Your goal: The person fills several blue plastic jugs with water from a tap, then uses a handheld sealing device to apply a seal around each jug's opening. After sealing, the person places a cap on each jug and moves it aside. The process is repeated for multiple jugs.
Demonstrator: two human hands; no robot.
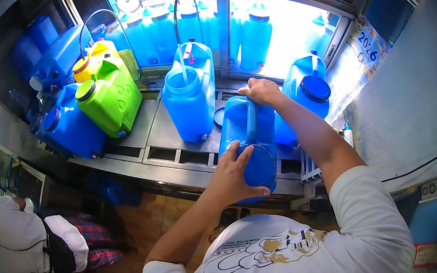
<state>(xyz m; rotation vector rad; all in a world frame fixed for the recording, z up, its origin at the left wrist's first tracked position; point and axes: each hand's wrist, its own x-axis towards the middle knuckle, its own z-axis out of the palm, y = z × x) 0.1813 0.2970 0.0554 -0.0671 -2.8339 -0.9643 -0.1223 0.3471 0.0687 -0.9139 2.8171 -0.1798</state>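
Note:
A blue plastic water container [228, 121] with a wide blue screw cap [259, 165] stands at the counter's near edge. My left hand [235, 175] lies on that cap with fingers spread around its rim. At the container's far top end rests my right hand [260, 90], its fingertips near the upper corner; whether it grips is hard to tell. Left of it, a lidless blue container [187, 107] stands under a curved metal filling tube [178, 34], with a stream running into its mouth. A loose round cap [219, 116] lies between the two containers, partly hidden.
Another capped blue container [300, 83] stands close on the right. Left are a green container [114, 97], a yellow one [102, 49] and capped blue ones [78, 125]. The steel counter [156, 125] has slots. A person [23, 238] is at lower left.

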